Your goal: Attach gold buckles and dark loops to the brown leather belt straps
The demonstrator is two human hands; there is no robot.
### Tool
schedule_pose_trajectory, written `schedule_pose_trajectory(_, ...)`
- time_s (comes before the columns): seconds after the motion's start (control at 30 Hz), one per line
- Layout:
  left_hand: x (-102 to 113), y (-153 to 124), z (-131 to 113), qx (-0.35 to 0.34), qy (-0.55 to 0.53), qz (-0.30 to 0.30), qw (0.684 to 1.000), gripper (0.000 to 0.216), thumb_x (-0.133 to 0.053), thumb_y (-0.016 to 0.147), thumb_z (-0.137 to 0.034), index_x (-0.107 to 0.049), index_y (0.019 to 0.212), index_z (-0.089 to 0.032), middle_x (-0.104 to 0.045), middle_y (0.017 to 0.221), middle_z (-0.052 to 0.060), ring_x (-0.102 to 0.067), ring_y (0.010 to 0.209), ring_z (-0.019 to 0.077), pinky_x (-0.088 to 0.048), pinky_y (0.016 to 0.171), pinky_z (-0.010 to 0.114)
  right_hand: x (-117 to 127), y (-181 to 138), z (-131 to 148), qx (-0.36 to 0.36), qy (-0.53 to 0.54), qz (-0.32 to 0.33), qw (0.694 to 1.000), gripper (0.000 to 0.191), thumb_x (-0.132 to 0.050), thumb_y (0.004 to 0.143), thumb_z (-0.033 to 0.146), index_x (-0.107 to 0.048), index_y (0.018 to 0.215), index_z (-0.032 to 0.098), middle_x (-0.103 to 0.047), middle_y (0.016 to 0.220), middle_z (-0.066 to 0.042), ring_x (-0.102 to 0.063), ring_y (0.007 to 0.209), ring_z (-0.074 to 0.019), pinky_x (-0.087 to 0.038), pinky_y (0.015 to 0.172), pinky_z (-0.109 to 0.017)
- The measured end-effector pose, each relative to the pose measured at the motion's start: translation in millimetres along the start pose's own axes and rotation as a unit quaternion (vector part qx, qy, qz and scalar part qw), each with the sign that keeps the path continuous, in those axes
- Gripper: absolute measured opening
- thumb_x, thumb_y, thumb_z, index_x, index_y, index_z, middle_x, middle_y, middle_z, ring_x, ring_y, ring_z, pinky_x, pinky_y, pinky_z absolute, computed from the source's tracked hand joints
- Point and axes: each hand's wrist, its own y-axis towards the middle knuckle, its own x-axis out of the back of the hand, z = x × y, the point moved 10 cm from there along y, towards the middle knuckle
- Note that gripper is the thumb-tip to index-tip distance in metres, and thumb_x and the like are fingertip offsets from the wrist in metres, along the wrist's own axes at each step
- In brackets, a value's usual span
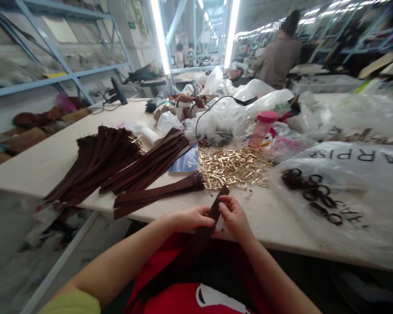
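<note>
A dark brown leather strap [218,205] slants up from my lap over the table's front edge. My left hand [199,218] grips it, thumb on top. Near its upper end, the fingers of my right hand [232,213] are pinched together at the strap's edge; whether they also hold something small is hidden. Just beyond lies a heap of gold-coloured metal buckles [232,168]. To the left is a short stack of brown straps [160,189] with metal pieces at their right ends. Behind it lie a bundle of plain straps [150,161] and a large fanned pile of straps [101,161].
Dark brown rings [322,192] lie on a printed clear plastic bag [373,174] at right. A pink-lidded bottle [263,128], a blue packet [185,159] and crumpled plastic bags [229,113] stand or lie farther back. Another person [278,56] is beyond the table [29,165].
</note>
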Motion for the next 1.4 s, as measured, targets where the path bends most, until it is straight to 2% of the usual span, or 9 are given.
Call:
schedule_pose_trajectory(0.2, 11.2, 25.8, -9.2, -0.025, 0.039, -0.094, 0.994, 0.030, -0.047, 0.072, -0.021, -0.049, 0.102, -0.016, -0.060, 0.069, 0.000, -0.055, 0.057, 0.0109, -0.040, 0.049, 0.020, 6.8, -11.9, 7.5, 0.049, -0.089, 0.053, 0.993, 0.022, -0.044, 0.082, 0.034, -0.053, 0.096, 0.019, -0.058, 0.069, 0.001, -0.056, 0.061, -0.0133, -0.046, 0.057, -0.026)
schedule_pose_trajectory(0.4, 31.0, 34.7, 13.2, 0.049, -0.012, -0.134, 0.990, 0.046, -0.048, 0.065, -0.018, -0.042, 0.110, -0.020, -0.063, 0.069, -0.002, -0.057, 0.055, 0.0109, -0.038, 0.047, 0.018, 134.5, 15.1, 48.1, 0.126, -0.262, -0.138, 0.947, 0.021, -0.042, 0.084, 0.031, -0.056, 0.093, 0.018, -0.061, 0.084, -0.005, -0.056, 0.077, -0.0166, -0.046, 0.071, -0.029)
schedule_pose_trajectory(0.5, 33.8, 43.3, 17.0, 0.048, -0.017, -0.139, 0.989, 0.045, -0.050, 0.072, -0.040, -0.039, 0.111, -0.021, -0.056, 0.055, -0.006, -0.051, 0.043, 0.0099, -0.035, 0.042, 0.018, 203.9, 26.8, 73.1, 0.152, -0.389, -0.238, 0.877, 0.024, -0.039, 0.084, 0.030, -0.055, 0.095, 0.017, -0.059, 0.087, -0.007, -0.055, 0.076, -0.0176, -0.045, 0.070, -0.030)
schedule_pose_trajectory(0.6, 35.3, 48.9, 17.9, 0.048, -0.020, -0.146, 0.988, 0.060, -0.053, 0.067, -0.060, -0.038, 0.110, -0.021, -0.054, 0.051, -0.006, -0.049, 0.041, 0.0098, -0.034, 0.040, 0.018, 243.6, 46.2, 80.6, 0.137, -0.482, -0.261, 0.825, 0.023, -0.039, 0.082, 0.024, -0.057, 0.094, 0.016, -0.059, 0.090, -0.009, -0.055, 0.084, -0.0201, -0.043, 0.075, -0.032)
schedule_pose_trajectory(0.83, 38.6, 47.6, 21.4, 0.068, -0.029, -0.172, 0.982, 0.069, -0.056, 0.058, -0.065, -0.038, 0.108, -0.020, -0.056, 0.052, -0.005, -0.052, 0.041, 0.0109, -0.036, 0.039, 0.018, 250.0, 83.8, 49.8, 0.054, -0.545, -0.215, 0.809, 0.007, -0.057, 0.069, 0.022, -0.060, 0.072, 0.017, -0.059, 0.072, -0.007, -0.054, 0.063, -0.0185, -0.034, 0.056, -0.028)
schedule_pose_trajectory(0.97, 39.1, 46.3, 20.4, 0.049, -0.037, -0.174, 0.983, 0.064, -0.056, 0.060, -0.063, -0.040, 0.104, -0.019, -0.057, 0.054, -0.004, -0.052, 0.042, 0.0102, -0.037, 0.040, 0.018, 256.7, 82.5, 43.7, 0.042, -0.537, -0.183, 0.822, 0.021, -0.050, 0.077, 0.035, -0.058, 0.068, 0.018, -0.059, 0.069, -0.003, -0.054, 0.061, -0.0154, -0.034, 0.054, -0.025)
schedule_pose_trajectory(1.1, 39.5, 48.2, 23.5, 0.046, -0.035, -0.159, 0.986, 0.060, -0.058, 0.060, -0.062, -0.042, 0.099, -0.019, -0.058, 0.055, -0.003, -0.053, 0.042, 0.0104, -0.035, 0.040, 0.018, 289.5, 74.2, 47.4, 0.021, -0.535, -0.204, 0.819, 0.036, -0.038, 0.083, 0.043, -0.059, 0.075, 0.016, -0.061, 0.070, -0.004, -0.056, 0.064, -0.0164, -0.038, 0.056, -0.025)
schedule_pose_trajectory(1.27, 39.3, 50.3, 24.5, 0.035, -0.038, -0.150, 0.987, 0.059, -0.058, 0.061, -0.060, -0.041, 0.101, -0.020, -0.057, 0.054, -0.004, -0.053, 0.042, 0.0106, -0.036, 0.040, 0.018, 315.3, 76.2, 55.6, 0.011, -0.558, -0.255, 0.790, 0.030, -0.042, 0.081, 0.021, -0.057, 0.105, 0.012, -0.061, 0.100, -0.013, -0.054, 0.093, -0.0227, -0.039, 0.076, -0.031)
schedule_pose_trajectory(1.4, 38.3, 45.9, 21.5, 0.028, -0.025, -0.156, 0.987, 0.060, -0.058, 0.059, -0.059, -0.041, 0.100, -0.019, -0.058, 0.055, -0.004, -0.052, 0.043, 0.0107, -0.036, 0.041, 0.019, 308.2, 89.8, 51.4, -0.002, -0.560, -0.243, 0.792, 0.024, -0.051, 0.073, 0.016, -0.062, 0.094, 0.015, -0.062, 0.096, -0.012, -0.056, 0.085, -0.0219, -0.039, 0.072, -0.030)
